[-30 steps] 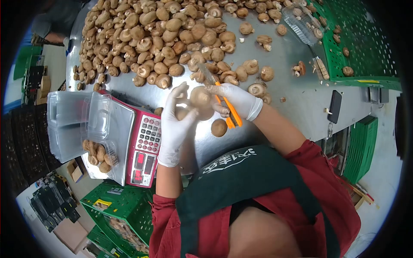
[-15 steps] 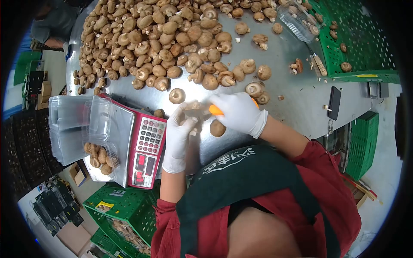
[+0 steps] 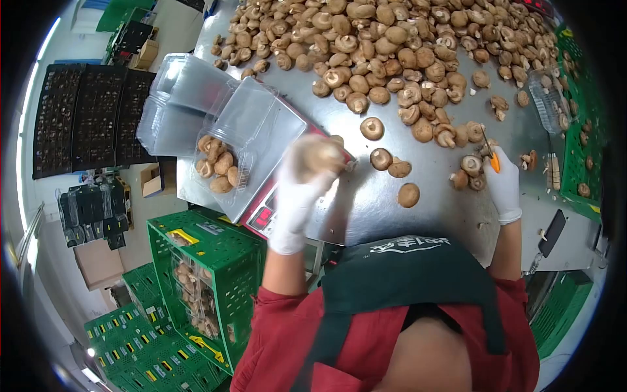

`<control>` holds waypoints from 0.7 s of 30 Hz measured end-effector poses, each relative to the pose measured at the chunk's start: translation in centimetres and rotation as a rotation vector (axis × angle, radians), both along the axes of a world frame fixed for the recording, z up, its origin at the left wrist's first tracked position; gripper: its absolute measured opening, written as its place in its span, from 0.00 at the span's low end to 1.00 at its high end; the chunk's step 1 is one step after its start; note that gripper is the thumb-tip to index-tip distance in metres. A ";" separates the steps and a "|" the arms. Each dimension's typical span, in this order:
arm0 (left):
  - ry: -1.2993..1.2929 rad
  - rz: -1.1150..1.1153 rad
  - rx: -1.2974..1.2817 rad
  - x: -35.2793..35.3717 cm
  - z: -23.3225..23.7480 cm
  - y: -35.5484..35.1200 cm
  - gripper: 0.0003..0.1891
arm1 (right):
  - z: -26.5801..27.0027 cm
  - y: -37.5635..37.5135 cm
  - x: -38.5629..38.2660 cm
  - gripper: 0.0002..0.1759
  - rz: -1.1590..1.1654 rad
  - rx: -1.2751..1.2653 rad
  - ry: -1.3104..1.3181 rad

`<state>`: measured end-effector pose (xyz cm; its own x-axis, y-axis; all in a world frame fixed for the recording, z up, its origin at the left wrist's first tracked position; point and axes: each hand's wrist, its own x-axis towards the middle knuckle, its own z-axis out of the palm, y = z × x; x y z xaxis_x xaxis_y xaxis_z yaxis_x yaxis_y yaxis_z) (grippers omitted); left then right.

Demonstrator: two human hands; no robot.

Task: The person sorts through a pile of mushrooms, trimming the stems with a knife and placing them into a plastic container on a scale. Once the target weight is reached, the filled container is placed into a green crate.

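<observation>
My left hand [image 3: 292, 202], in a white glove and blurred by motion, is closed around a brown mushroom [image 3: 319, 157] above the red-framed scale [image 3: 262, 218]. Its fingers partly hide the scale's keypad. Off to the right, my gloved right hand [image 3: 504, 189] grips a small knife with an orange handle [image 3: 496, 161], blade pointing away from me. Several mushrooms lie beside that hand, among them an upturned one [image 3: 471, 164]. An open clear plastic box [image 3: 243, 171] holding several mushrooms [image 3: 220, 164] rests on the scale's metal plate [image 3: 268, 121].
A large heap of mushrooms [image 3: 366, 39] covers the back of the metal table [image 3: 366, 225]. Stacked clear boxes [image 3: 160, 124] stand left of the scale. A green crate [image 3: 584, 130] and a phone [image 3: 552, 233] lie at right. Green crates [image 3: 241, 287] stand below left.
My hands were together at the table's middle and have moved apart. The left carried a mushroom over the scale; the right took the knife rightward. The view has shifted left.
</observation>
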<state>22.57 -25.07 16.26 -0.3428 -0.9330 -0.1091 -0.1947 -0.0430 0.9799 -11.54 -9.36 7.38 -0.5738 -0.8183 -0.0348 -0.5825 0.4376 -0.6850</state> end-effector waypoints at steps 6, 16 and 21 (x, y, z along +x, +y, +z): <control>-0.953 0.505 -1.093 9.9 1.8 -6.7 0.27 | -1.2 1.7 -0.7 0.17 0.006 -0.006 0.052; -1.049 0.262 -1.150 7.2 -0.3 -5.8 0.25 | -0.1 1.2 0.6 0.14 0.032 0.033 0.038; -0.710 -0.427 -0.840 -5.2 -6.0 -3.7 0.25 | 0.8 0.0 1.9 0.11 0.065 0.013 0.017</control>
<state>17.37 -28.74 10.24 -0.7545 -0.6273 0.1926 -0.5501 0.7647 0.3356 -9.68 -9.34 8.15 -0.5203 -0.8532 -0.0366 -0.6212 0.4075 -0.6694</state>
